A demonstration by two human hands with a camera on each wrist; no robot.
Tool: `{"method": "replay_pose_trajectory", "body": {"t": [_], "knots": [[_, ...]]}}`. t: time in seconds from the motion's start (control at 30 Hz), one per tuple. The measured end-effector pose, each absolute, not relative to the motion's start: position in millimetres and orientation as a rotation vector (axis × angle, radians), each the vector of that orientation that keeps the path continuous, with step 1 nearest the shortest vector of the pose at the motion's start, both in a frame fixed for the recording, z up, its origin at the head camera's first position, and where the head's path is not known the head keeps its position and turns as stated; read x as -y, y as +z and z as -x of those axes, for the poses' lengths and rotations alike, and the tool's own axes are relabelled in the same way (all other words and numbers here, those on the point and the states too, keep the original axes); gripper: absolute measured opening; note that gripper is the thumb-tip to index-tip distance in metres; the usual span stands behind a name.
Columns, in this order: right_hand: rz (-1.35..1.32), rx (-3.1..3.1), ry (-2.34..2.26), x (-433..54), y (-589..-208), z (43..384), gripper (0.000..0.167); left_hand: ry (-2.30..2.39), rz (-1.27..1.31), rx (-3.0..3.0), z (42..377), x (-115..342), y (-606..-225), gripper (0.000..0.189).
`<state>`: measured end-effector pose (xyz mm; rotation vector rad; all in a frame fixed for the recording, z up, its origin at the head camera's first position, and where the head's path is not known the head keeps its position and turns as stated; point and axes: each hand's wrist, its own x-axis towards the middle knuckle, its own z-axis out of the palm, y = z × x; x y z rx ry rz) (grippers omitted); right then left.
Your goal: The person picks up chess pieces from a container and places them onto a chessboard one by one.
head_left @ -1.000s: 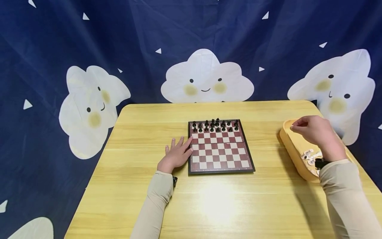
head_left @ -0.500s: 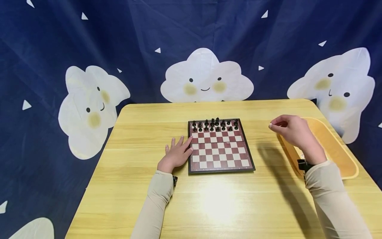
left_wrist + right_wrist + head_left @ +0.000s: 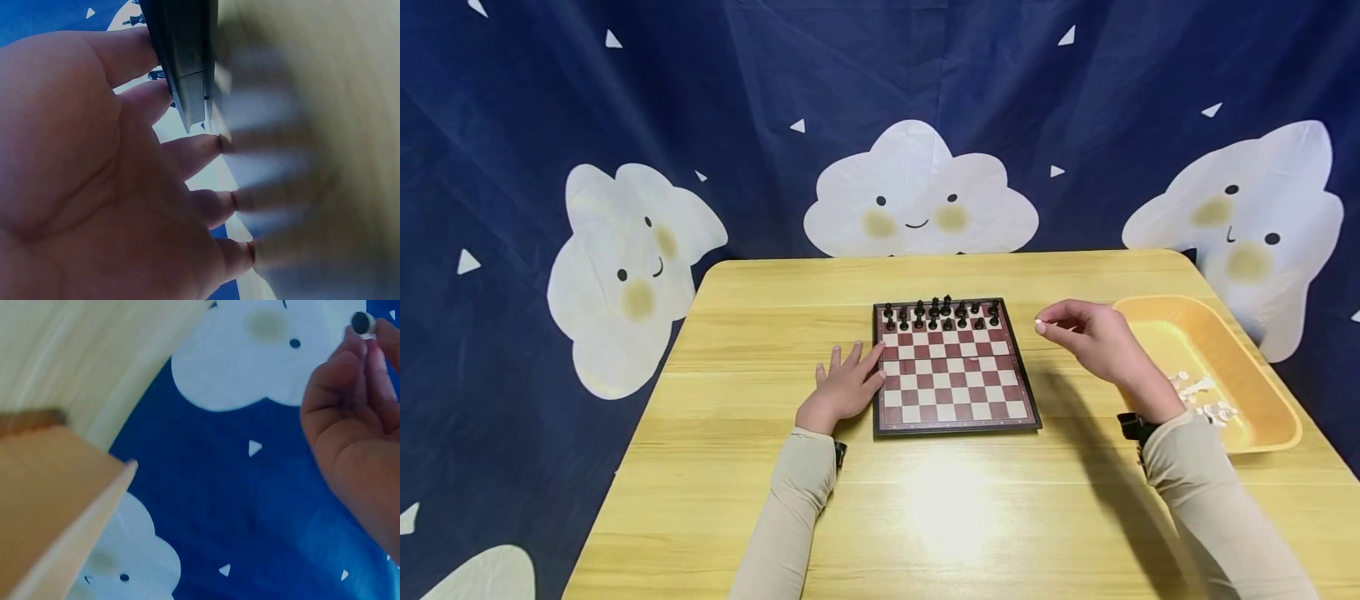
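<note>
My left hand (image 3: 841, 393) rests at the left edge of a folding chessboard (image 3: 955, 390), fingers spread, with index fingertip and thumb touching its frame. In the left wrist view, the thumb and index finger lie against the board's dark side (image 3: 187, 62), and the other fingertips rest on the table. Black chess pieces (image 3: 933, 323) stand in two rows along the board's far side. To the right of the board, above the table, my right hand (image 3: 1097, 340) pinches a small white chess piece (image 3: 1039, 325) between thumb and fingertips. The right wrist view shows the piece's dark round base (image 3: 360, 323).
A yellow plastic basket (image 3: 1273, 404) stands on the right of the wooden table (image 3: 760, 333), with several white chess pieces (image 3: 1217, 412) inside. Its wall (image 3: 69, 487) fills the lower left of the right wrist view. A dark blue cloud-print curtain (image 3: 760, 100) hangs behind the table.
My right hand has moved left from over the basket toward the board, carrying the white chess piece. The basket's inside shows more now. The left hand has stayed in place.
</note>
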<state>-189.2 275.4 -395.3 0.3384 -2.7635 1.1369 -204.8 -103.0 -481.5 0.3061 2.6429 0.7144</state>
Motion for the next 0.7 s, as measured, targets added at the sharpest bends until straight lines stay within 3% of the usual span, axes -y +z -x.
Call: {"method": "replay_pose_trajectory", "body": {"t": [0.7], "knots": [[-0.651, 2.721, 1.425, -220, -424, 188, 0.007, 0.699, -0.296, -2.617, 209, 104, -488, 0.061]]}}
